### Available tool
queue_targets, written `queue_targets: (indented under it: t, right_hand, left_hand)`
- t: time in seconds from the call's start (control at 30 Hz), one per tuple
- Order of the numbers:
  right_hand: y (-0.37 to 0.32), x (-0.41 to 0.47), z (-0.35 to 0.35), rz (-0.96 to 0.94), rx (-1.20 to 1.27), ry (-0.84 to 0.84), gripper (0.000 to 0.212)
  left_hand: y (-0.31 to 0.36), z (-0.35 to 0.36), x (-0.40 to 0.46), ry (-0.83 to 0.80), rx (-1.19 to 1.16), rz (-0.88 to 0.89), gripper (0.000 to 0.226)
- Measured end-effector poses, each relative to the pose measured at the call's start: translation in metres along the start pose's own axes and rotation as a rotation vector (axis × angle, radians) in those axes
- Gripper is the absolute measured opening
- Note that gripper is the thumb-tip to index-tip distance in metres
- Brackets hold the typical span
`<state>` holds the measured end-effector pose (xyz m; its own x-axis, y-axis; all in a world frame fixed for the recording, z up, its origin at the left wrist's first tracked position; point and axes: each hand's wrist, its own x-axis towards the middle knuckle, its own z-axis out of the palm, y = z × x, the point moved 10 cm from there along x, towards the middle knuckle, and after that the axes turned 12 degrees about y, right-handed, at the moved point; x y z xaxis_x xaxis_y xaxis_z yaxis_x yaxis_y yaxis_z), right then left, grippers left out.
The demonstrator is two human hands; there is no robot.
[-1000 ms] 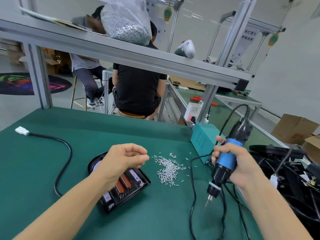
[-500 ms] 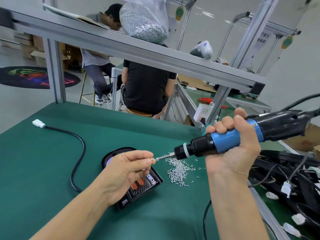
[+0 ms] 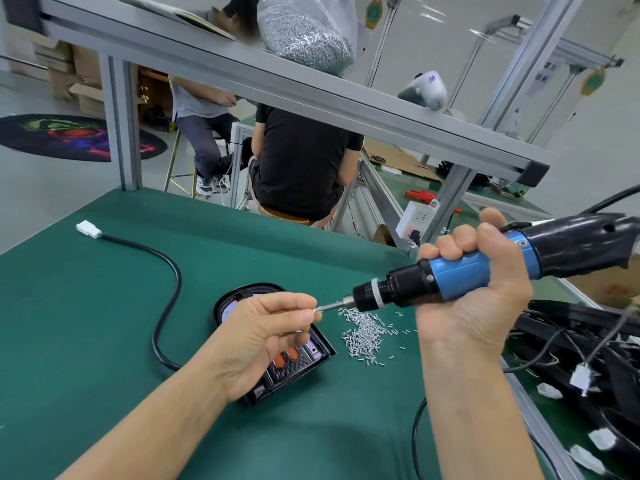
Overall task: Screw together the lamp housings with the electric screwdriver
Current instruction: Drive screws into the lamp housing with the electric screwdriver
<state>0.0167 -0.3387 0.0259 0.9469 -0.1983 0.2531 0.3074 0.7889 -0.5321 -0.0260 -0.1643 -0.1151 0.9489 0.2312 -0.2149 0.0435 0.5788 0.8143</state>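
My right hand (image 3: 474, 299) grips a blue and black electric screwdriver (image 3: 467, 268), held almost level with its bit pointing left. My left hand (image 3: 263, 337) pinches a small screw at the bit's tip (image 3: 317, 309); the screw itself is nearly hidden by my fingertips. Under my left hand lies a black lamp housing (image 3: 294, 365) with orange parts inside, flat on the green mat (image 3: 104, 323). A loose pile of small silver screws (image 3: 365, 332) lies just right of the housing.
A black cable with a white plug (image 3: 88, 227) curves across the mat from the housing. A heap of black housings and cables (image 3: 588, 358) fills the right edge. A shelf overhead holds a bag of screws (image 3: 304, 32). Two people sit beyond the bench.
The screwdriver swung up from hanging bit-down on the right to level, its bit now meeting my left fingertips. My left hand rose slightly off the housing while pinching a screw.
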Motion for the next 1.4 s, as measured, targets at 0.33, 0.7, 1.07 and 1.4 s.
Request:
queue_targets:
  t: [0.33, 0.7, 1.07, 1.4]
  right_hand:
    - [-0.0040, 0.0010, -0.0024, -0.006, 0.024, 0.007, 0.013]
    - [-0.0012, 0.0014, -0.0049, 0.011, 0.022, 0.008, 0.014]
    - [0.0005, 0.0005, -0.0039, 0.011, 0.019, 0.003, 0.014]
    - [0.0009, -0.0001, -0.0052, 0.006, 0.003, -0.002, 0.015]
  left_hand:
    - [-0.0001, 0.0021, 0.0010, 0.008, 0.016, 0.018, 0.013]
    - [-0.0066, 0.0031, -0.0006, 0.005, -0.013, -0.003, 0.014]
    - [-0.0057, 0.0016, 0.0003, 0.023, -0.006, -0.002, 0.013]
    - [-0.0085, 0.0006, -0.0007, 0.030, -0.030, 0.001, 0.013]
